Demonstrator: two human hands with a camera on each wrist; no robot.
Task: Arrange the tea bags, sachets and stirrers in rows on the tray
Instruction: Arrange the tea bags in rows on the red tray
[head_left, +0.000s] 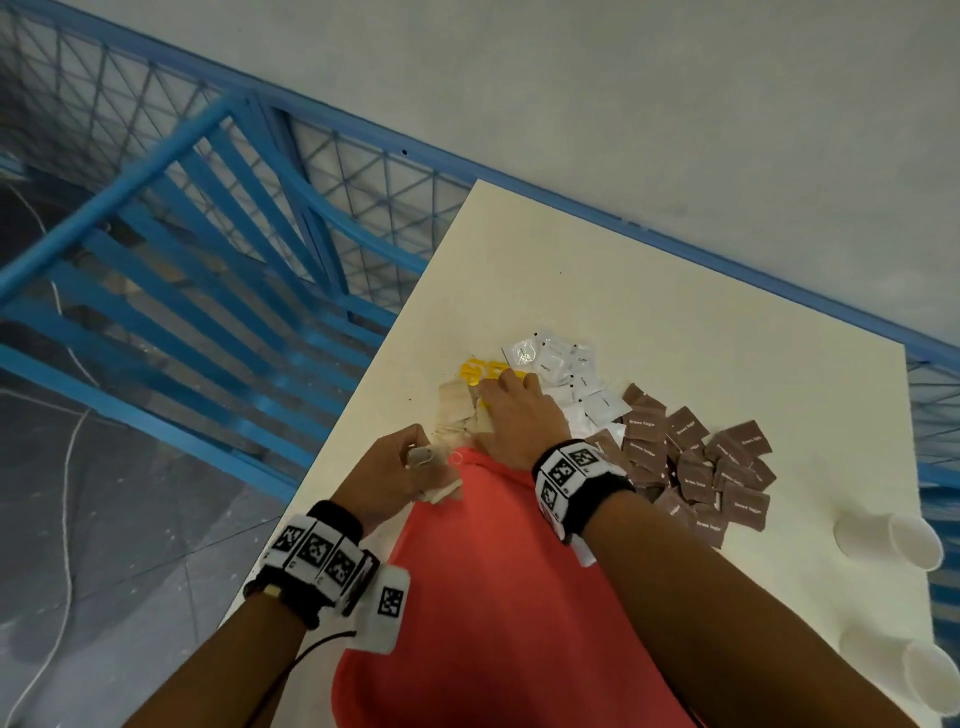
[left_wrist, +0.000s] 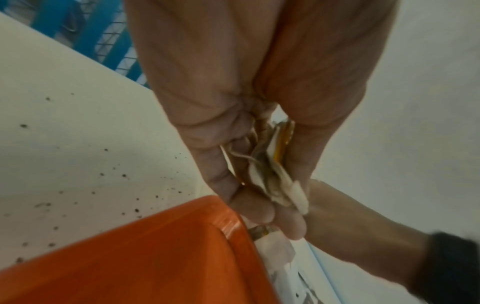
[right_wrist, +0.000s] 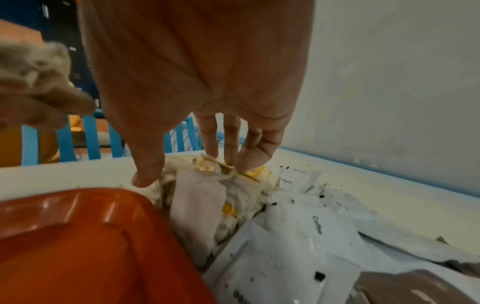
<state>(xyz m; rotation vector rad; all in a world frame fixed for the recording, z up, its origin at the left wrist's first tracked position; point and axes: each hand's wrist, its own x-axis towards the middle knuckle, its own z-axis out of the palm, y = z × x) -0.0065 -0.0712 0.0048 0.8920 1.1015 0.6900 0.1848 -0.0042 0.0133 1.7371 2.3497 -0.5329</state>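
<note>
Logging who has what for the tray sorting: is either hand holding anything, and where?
The left hand pinches a bunch of tea bags by their upper ends. The right hand holds nothing, fingertips touching the tea-bag pile.

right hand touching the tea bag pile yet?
Touching. In the right wrist view, the right hand has its fingertips pressed onto the top of the tea bag pile.
</note>
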